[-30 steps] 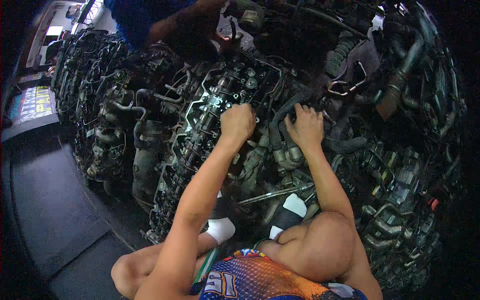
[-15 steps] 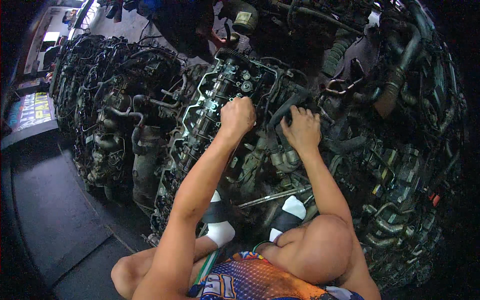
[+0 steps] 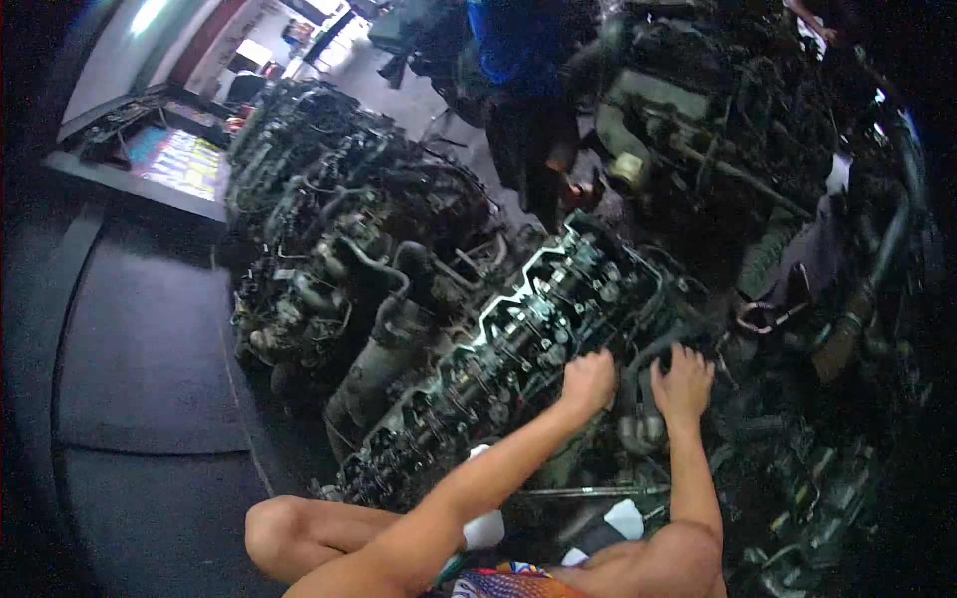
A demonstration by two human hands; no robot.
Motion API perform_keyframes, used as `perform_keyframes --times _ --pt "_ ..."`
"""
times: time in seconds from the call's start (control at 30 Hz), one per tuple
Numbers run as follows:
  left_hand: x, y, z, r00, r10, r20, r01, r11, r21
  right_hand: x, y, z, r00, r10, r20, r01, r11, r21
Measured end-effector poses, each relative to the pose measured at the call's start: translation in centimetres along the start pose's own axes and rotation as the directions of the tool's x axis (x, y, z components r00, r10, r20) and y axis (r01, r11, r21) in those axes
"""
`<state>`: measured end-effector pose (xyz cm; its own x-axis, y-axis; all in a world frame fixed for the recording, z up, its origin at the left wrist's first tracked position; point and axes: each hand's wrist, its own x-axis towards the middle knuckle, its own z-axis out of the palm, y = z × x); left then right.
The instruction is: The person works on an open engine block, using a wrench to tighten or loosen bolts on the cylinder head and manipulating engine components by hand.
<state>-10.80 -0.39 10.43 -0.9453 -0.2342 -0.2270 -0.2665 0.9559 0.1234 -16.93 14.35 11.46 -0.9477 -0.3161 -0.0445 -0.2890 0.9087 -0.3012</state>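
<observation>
Two bare hands (image 3: 590, 383), jagged-edged, silvery metal engine (image 3: 533, 311)

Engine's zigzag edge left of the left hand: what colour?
Bright silver on the zigzag edge; head view shows it.

Engine (image 3: 517, 334), dark, grimy, top uncovered; bright metal rim and valve-gear row exposed. Lies lengthwise, far end between 1 and 2 o'clock, near end between 7 and 8. Hose (image 3: 648, 351), dark, curved, just beside it at 3 o'clock, partly hidden.
</observation>
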Motion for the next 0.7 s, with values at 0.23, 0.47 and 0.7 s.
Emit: perform_keyframes --times 0.23,0.47,0.7 --pt "-4.2 -0.6 2.7 0.999 0.024 0.048 -0.023 1.0 -0.014 0.1 -0.7 0.8 0.996 0.014 0.091 -0.014 1.0 -0.007" --pt "-9.2 -3.8 11.2 0.948 0.153 0.28 -0.132 0.987 -0.092 0.4 -0.3 0.5 0.993 -0.073 0.097 0.075 0.997 -0.012" --pt "-8.8 -3.8 12.0 0.952 0.028 0.306 0.019 0.988 -0.152 0.1 0.4 1.1 0.997 -0.071 -0.012 0.07 0.997 -0.026"
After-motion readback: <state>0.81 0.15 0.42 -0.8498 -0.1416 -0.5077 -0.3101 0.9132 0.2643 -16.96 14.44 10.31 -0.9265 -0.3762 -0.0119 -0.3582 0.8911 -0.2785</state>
